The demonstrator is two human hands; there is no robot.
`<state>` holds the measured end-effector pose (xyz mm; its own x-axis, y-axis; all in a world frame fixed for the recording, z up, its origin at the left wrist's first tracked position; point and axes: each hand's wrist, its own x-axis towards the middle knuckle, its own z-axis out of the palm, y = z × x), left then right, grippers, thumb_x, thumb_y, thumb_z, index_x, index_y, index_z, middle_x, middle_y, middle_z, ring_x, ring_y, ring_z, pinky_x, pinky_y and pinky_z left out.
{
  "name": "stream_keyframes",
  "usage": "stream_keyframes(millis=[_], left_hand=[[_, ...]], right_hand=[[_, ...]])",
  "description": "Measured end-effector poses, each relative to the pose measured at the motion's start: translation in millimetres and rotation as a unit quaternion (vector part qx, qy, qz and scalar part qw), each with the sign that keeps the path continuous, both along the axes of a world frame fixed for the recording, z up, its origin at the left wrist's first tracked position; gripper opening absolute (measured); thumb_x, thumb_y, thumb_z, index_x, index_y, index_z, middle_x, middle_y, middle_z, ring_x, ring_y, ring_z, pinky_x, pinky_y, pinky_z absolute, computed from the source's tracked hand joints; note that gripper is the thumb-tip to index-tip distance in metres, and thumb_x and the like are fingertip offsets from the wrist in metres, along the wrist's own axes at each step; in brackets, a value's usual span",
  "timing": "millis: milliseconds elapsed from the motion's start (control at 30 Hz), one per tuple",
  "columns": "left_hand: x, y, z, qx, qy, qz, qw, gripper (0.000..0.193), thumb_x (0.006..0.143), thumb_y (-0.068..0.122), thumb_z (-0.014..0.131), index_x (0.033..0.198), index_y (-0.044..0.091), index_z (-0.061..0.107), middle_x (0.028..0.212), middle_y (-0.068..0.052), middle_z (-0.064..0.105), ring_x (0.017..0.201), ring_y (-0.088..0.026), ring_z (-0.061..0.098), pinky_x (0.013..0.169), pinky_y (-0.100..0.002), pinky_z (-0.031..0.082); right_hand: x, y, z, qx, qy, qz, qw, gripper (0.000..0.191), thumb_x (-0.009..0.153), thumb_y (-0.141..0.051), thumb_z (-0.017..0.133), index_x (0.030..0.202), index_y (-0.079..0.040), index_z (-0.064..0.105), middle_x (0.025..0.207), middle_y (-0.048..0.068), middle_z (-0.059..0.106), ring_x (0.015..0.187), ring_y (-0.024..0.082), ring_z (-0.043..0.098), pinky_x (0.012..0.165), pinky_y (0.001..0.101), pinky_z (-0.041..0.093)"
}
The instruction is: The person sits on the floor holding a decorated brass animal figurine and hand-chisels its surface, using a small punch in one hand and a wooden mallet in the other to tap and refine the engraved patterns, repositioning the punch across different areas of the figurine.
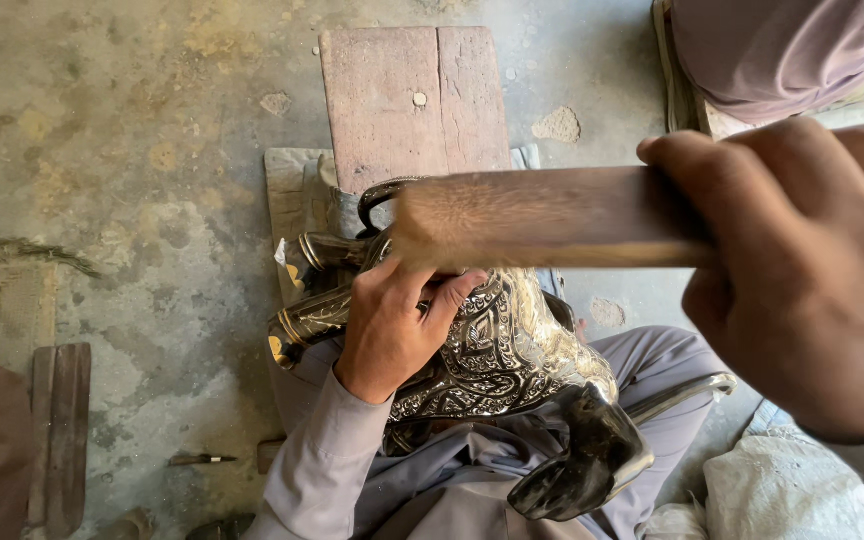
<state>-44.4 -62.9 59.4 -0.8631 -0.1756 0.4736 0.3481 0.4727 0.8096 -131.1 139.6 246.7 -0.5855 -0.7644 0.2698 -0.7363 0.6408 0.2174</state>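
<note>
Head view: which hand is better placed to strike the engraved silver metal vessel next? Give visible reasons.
Right. The right hand grips the raised brown wooden mallet above the engraved silver metal vessel; the left hand is pressed against it.

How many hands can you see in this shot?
2. The left hand presses on the engraved metal vessel in the lap; the right hand, close to the camera, grips a wooden mallet.

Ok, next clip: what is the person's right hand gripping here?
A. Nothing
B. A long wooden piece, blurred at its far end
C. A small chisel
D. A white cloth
B. The right hand closes around a long wooden piece held over the engraved metal vessel, while the left hand rests on that vessel.
</note>
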Motion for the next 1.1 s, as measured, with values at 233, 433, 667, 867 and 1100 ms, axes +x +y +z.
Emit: stream_keyframes(millis=[233, 433, 667, 867, 1100], left_hand=[[-1, -1, 5, 0.016, -0.020, -0.014, 1.000, 0.026, 0.099, 0.019, 0.075, 0.115, 0.004, 0.063, 0.088, -0.009, 0.067, 0.071, -0.019, 0.070, 0.059, -0.032, 0.056], [-2, -2, 6, 0.008, -0.034, -0.018, 0.999, 0.028, 0.098, 0.018, 0.076, 0.119, 0.005, 0.062, 0.085, -0.008, 0.066, 0.069, -0.019, 0.068, 0.059, -0.033, 0.054], [-2, -3, 6, 0.012, -0.037, -0.018, 0.999, 0.027, 0.099, 0.019, 0.076, 0.117, 0.006, 0.062, 0.087, -0.008, 0.066, 0.070, -0.019, 0.069, 0.059, -0.032, 0.054], [-2, -3, 7, 0.014, -0.043, -0.023, 0.999, 0.026, 0.099, 0.020, 0.076, 0.115, 0.006, 0.062, 0.088, -0.008, 0.066, 0.071, -0.018, 0.070, 0.059, -0.032, 0.055], [-3, -5, 10, 0.024, -0.047, -0.030, 0.998, 0.024, 0.098, 0.021, 0.076, 0.112, 0.007, 0.062, 0.090, -0.007, 0.068, 0.072, -0.017, 0.071, 0.060, -0.031, 0.055]], right_hand=[[6, 1, 1, -0.042, -0.057, -0.016, 0.997, 0.060, 0.069, 0.008, 0.075, 0.128, 0.001, 0.065, 0.101, 0.021, 0.064, 0.086, 0.036, 0.066, 0.076, 0.0447, 0.054], [2, 6, -3, 0.012, -0.012, -0.009, 1.000, 0.058, 0.070, 0.004, 0.078, 0.126, -0.002, 0.065, 0.099, 0.016, 0.066, 0.085, 0.035, 0.067, 0.074, 0.0440, 0.055], [0, 14, -11, -0.034, -0.058, -0.022, 0.997, 0.053, 0.078, 0.005, 0.077, 0.128, 0.001, 0.061, 0.103, 0.018, 0.066, 0.088, 0.033, 0.066, 0.077, 0.0413, 0.055], [2, 11, -7, 0.003, -0.057, -0.047, 0.997, 0.057, 0.076, 0.004, 0.076, 0.131, 0.000, 0.063, 0.101, 0.017, 0.065, 0.084, 0.032, 0.065, 0.079, 0.0424, 0.054], [4, 14, -9, 0.028, -0.022, -0.045, 0.998, 0.056, 0.074, 0.004, 0.076, 0.129, 0.000, 0.066, 0.101, 0.017, 0.066, 0.087, 0.032, 0.066, 0.081, 0.0432, 0.054]])
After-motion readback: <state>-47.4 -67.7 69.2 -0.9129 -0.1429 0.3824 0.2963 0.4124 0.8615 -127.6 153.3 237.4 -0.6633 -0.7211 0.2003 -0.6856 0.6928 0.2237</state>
